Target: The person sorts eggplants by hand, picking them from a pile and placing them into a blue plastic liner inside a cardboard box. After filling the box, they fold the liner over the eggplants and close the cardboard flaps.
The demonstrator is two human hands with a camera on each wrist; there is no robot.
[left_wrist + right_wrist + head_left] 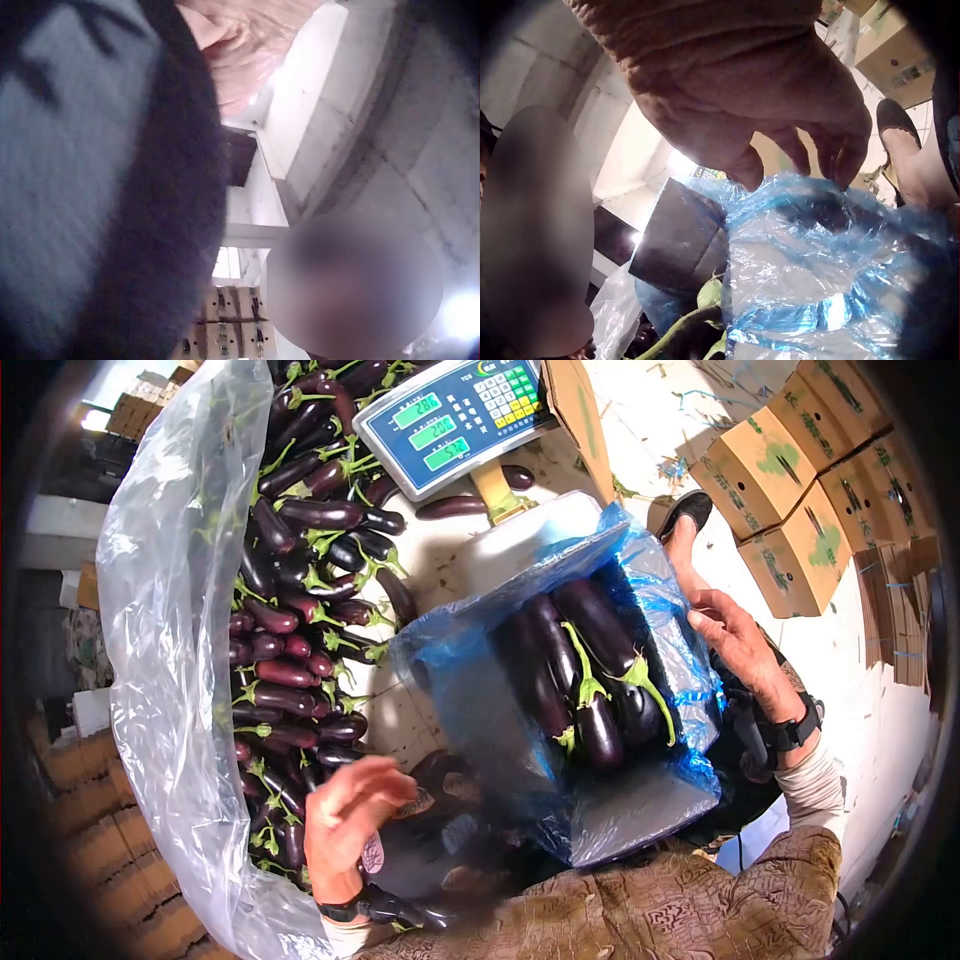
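A box lined with a blue plastic bag stands in front of the person, tilted, with several dark purple eggplants inside, green stems showing. My right hand is at the liner's right rim. In the right wrist view, its fingertips come down onto the crinkled plastic edge, with gaps between the fingers. Blurred, my left hand hovers over the near right side of a large pile of eggplants, fingers loosely bent and nothing visible in them. The left wrist view shows part of that hand, but no eggplants.
Beyond the box stands a weighing scale with a lit display and a white platform. Clear plastic sheeting borders the pile's left side. Cardboard boxes are stacked at the right, near a foot in a black shoe.
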